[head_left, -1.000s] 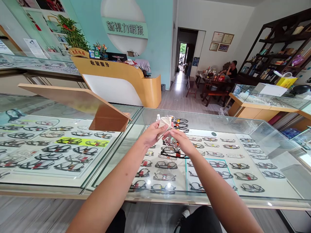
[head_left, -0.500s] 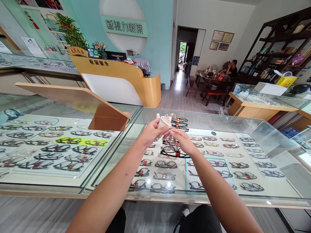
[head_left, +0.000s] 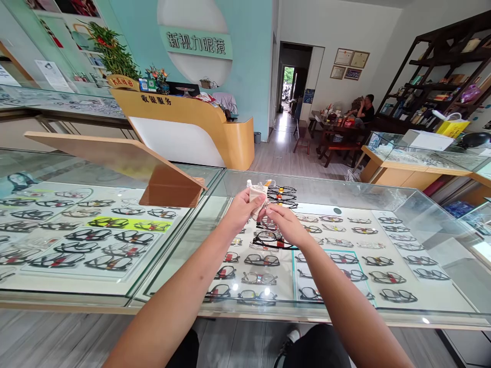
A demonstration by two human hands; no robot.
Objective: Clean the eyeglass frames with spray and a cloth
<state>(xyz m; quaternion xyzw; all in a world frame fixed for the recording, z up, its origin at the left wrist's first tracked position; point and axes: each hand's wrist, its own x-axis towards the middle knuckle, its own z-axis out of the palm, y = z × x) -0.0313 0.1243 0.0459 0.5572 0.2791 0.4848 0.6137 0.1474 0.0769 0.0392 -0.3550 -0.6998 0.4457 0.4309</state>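
My left hand (head_left: 242, 208) is closed, its thumb pressing a cream cleaning cloth (head_left: 257, 195) that is folded over a pair of glasses. Only a clear bit of these glasses shows by the cloth; the rest is hidden by cloth and fingers. Beside it, my right hand (head_left: 286, 222) pinches the lower edge of the glasses with its fingertips. Both hands are above the glass counter top. Just beyond them lie several dark-framed glasses (head_left: 282, 197) with orange tags, and a small white-capped bottle (head_left: 249, 183). Black-framed glasses (head_left: 273, 239) lie below my right hand.
Rows of glasses fill the display case (head_left: 383, 306) under the glass. A tilted wooden-backed stand (head_left: 169, 184) is on the left counter. Further off are a cashier desk (head_left: 238, 138) and a person (head_left: 366, 110) seated at a wooden table.
The cloth now wraps more upright over the glasses, and my left thumb has moved up onto it. My right fingertips have shifted slightly down and left.
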